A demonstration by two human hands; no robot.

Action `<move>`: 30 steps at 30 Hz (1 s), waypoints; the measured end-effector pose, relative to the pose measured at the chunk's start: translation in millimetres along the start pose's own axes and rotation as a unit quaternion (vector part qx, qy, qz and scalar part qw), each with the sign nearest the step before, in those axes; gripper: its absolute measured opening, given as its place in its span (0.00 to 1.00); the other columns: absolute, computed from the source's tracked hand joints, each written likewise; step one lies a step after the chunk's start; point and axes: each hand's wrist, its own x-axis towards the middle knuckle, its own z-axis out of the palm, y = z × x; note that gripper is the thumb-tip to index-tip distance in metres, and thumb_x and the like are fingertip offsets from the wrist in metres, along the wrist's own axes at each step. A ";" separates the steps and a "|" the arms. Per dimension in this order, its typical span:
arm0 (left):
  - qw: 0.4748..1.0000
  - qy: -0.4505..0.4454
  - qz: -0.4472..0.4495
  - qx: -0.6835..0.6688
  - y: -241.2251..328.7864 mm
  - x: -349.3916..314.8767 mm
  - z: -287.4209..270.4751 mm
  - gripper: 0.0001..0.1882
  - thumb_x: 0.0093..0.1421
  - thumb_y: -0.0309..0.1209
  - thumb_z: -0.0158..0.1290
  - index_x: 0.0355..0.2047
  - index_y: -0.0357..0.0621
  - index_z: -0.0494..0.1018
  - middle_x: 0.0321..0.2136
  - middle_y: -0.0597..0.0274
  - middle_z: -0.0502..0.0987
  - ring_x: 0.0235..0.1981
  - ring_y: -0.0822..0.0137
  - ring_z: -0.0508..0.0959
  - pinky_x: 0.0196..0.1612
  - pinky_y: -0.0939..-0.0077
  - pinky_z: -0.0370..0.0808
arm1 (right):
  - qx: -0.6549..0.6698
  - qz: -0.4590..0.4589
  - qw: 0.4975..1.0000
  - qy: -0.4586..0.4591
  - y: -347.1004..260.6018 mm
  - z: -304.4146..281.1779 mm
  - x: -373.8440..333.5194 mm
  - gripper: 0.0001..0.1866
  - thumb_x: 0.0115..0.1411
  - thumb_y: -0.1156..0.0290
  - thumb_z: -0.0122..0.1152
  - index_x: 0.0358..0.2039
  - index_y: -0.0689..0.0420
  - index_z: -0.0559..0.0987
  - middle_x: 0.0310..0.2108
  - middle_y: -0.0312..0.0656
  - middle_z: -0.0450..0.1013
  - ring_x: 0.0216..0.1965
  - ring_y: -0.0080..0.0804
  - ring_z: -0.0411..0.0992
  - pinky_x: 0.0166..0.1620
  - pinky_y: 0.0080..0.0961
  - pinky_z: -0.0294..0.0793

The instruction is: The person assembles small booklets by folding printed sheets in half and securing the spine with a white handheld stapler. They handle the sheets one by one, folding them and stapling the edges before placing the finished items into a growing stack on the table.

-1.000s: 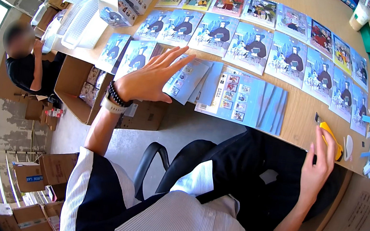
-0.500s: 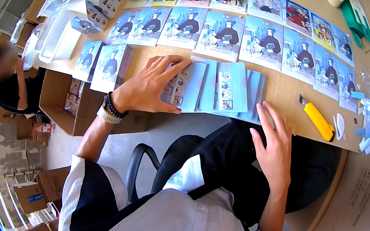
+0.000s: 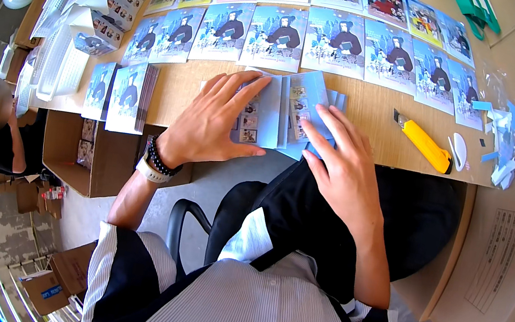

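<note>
Several pale-blue printed cards (image 3: 270, 112) with small picture panels lie in overlapping stacks at the table's near edge. My left hand (image 3: 214, 114) rests over the left part of them, fingers spread and thumb stretched to the right. On the right side, my right hand (image 3: 345, 158) is open, its fingertips touching the right-hand cards (image 3: 308, 98). These cards sit slightly tilted against the others. My palms hide part of the stacks. Left of my left hand stand two neat stacks of blue cards (image 3: 127, 96) showing a dark-clothed figure.
Two rows of printed cards (image 3: 280, 38) cover the table's far side. A yellow utility knife (image 3: 425, 145), a white oval tool (image 3: 458, 151) and paper scraps in clear plastic (image 3: 508, 150) lie right. White baskets (image 3: 63, 66) and a cardboard box (image 3: 70, 155) are left, near another person (image 3: 0, 127).
My right hand has moved left from beside the cards onto them, and the right-hand cards have shifted closer to the left ones. My left hand stays on its cards. The view has shifted slightly.
</note>
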 end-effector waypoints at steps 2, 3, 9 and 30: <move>1.000 0.009 0.003 -0.010 2.2 1.1 -2.3 0.58 0.41 0.49 0.73 0.68 0.40 0.57 0.63 0.47 0.64 0.63 0.44 0.66 0.65 0.53 0.61 | -0.003 0.002 1.000 -0.005 0.9 2.5 -4.3 0.24 0.57 0.71 0.68 0.55 0.56 0.77 0.61 0.46 0.67 0.61 0.44 0.67 0.60 0.41 0.67; 1.000 0.012 0.005 -0.015 3.2 1.1 -2.7 0.58 0.41 0.49 0.73 0.68 0.40 0.57 0.63 0.47 0.64 0.63 0.44 0.66 0.65 0.53 0.62 | -0.004 0.006 1.000 0.002 0.1 2.0 -5.0 0.24 0.56 0.71 0.69 0.55 0.57 0.77 0.60 0.46 0.67 0.61 0.44 0.67 0.59 0.41 0.68; 0.994 0.075 0.013 -0.075 15.6 5.8 -4.9 0.59 0.41 0.56 0.71 0.68 0.40 0.58 0.63 0.47 0.64 0.62 0.46 0.67 0.63 0.51 0.62 | 0.166 0.028 0.984 0.060 -13.1 -4.5 -1.0 0.32 0.55 0.73 0.70 0.60 0.57 0.71 0.57 0.47 0.69 0.59 0.46 0.68 0.58 0.39 0.70; 0.904 0.100 0.153 -0.387 77.6 12.6 15.7 0.62 0.43 0.63 0.67 0.67 0.32 0.57 0.64 0.35 0.60 0.65 0.42 0.63 0.65 0.47 0.58 | 0.475 0.037 0.868 0.143 -46.5 -60.8 -38.3 0.35 0.48 0.78 0.75 0.58 0.62 0.73 0.54 0.50 0.73 0.44 0.38 0.79 0.46 0.29 0.79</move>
